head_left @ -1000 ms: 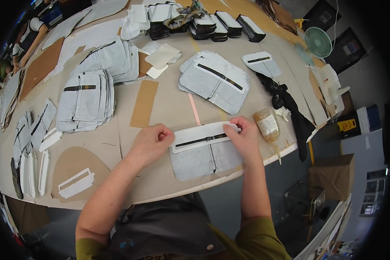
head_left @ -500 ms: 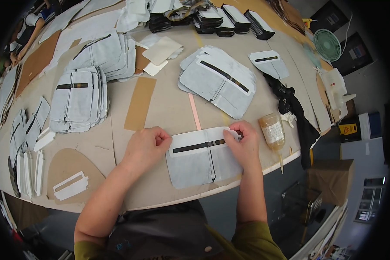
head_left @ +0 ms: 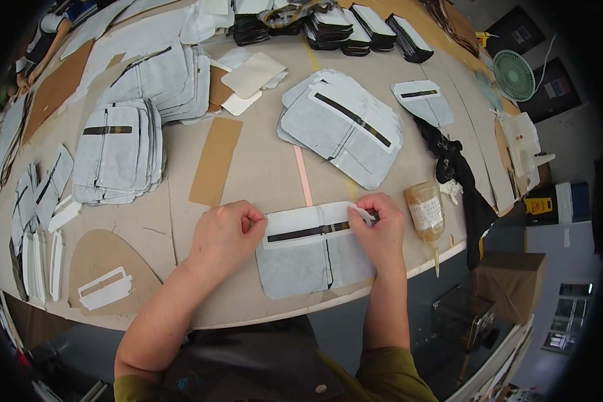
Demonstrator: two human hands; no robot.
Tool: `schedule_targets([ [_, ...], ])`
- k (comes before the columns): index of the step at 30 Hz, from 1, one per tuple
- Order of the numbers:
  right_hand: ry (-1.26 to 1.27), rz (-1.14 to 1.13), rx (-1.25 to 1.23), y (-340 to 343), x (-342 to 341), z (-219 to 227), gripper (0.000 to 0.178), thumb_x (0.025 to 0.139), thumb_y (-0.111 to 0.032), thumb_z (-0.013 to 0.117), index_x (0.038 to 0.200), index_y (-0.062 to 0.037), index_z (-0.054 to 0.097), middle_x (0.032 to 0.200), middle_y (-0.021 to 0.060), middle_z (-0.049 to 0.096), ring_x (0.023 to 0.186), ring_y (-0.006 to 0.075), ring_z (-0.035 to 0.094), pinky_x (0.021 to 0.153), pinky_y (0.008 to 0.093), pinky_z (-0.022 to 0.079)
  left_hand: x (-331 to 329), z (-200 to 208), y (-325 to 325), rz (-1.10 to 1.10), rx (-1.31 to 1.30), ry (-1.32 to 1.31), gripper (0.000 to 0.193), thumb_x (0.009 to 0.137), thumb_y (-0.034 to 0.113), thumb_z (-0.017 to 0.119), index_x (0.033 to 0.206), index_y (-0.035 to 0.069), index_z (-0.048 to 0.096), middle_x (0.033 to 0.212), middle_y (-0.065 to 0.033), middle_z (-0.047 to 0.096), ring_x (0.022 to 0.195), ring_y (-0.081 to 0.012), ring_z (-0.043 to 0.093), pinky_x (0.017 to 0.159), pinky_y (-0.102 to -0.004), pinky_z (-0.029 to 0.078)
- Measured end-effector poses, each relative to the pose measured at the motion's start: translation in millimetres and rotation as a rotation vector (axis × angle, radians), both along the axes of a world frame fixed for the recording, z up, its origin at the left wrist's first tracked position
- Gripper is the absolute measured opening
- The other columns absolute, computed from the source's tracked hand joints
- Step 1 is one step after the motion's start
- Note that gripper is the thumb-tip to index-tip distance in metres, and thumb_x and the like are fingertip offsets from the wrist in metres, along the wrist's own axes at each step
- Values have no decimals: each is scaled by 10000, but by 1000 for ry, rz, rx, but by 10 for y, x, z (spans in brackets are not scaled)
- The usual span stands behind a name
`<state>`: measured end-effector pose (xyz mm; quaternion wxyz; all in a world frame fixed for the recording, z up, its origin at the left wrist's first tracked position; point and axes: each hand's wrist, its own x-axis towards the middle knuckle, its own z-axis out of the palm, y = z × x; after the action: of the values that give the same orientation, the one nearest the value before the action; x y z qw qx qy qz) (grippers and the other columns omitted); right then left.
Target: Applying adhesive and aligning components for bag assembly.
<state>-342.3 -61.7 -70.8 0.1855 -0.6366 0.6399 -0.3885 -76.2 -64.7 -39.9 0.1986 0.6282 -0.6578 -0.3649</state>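
At the grey panel [head_left: 296, 270], left grip [head_left: 226, 231] and right grip [head_left: 382, 231] pinched closed on half-hidden upper corners.

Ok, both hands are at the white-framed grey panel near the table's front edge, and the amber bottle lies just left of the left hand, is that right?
Not quite: the head view shows the amber bottle just right of the right hand. That hand and the left hand are at the white-framed grey panel near the table's front edge.
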Motion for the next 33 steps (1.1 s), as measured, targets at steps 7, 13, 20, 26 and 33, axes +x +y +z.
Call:
schedule_targets([
  [7,1,-8,24,17,-5,19,130,729,-36,771,770,-57,650,761,48,652,708,210,607,728,343,472,-14,-32,33,-2,-63,-12,106,822,129,718,804,29,687,557,-56,553,490,-194,531,518,-338,435],
  [13,-30,-2,43,19,7,38,124,740,-27,766,784,-37,651,790,70,653,716,219,612,676,339,491,-37,-2,55,26,-50,-51,97,822,134,717,813,41,691,572,-59,570,510,-203,550,531,-343,449],
  [20,-24,-20,78,10,2,27,115,757,-7,750,792,-15,641,797,66,642,718,186,596,665,302,493,-14,-69,45,0,-81,-10,106,833,149,730,822,47,701,605,-62,614,544,-205,588,557,-339,476],
  [26,-63,-20,82,15,-19,-8,117,762,-10,750,796,-10,638,795,60,638,722,176,590,670,296,488,-6,-104,79,-2,-165,-11,100,833,138,732,808,46,702,598,-77,617,526,-234,592,541,-356,476],
  [33,-50,-15,64,15,-33,-30,120,761,-17,754,798,-11,640,794,61,640,725,179,592,676,298,488,-12,-108,69,-10,-205,-16,93,839,122,717,800,39,699,613,-105,641,539,-280,620,543,-383,488],
])
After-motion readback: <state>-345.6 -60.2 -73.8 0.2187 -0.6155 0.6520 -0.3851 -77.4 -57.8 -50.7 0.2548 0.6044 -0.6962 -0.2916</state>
